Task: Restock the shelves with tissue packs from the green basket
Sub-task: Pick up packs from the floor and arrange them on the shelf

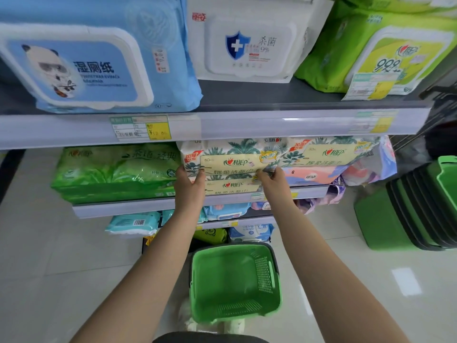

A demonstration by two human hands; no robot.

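Both hands reach up to the middle shelf [138,207], gripping one palm-print tissue pack [230,159] by its front lower edge: the left hand [190,186] pinches it at the pack's 7 o'clock corner, thumb on the face, and the right hand [273,180] pinches it at 5 o'clock, fingers curled round the wrapper. The pack sits on top of a second pack [232,188] of the same print, with a third [329,152] just beside it at 3 o'clock. At 9 o'clock from the held pack lies a green bundle [116,169], touching or nearly touching it. The green basket [235,280] stands on the floor at 6 o'clock, between the forearms, with nothing visible inside. A stack of baskets [408,209] stands well apart at 3 o'clock. On the top shelf [272,120], at 12 o'clock, rest a blue wipes pack [99,58], a white wipes pack [249,40] and a lime wipes pack [385,50]. Lower shelves at 6 o'clock hold small teal and blue packs, partly hidden by the arms.
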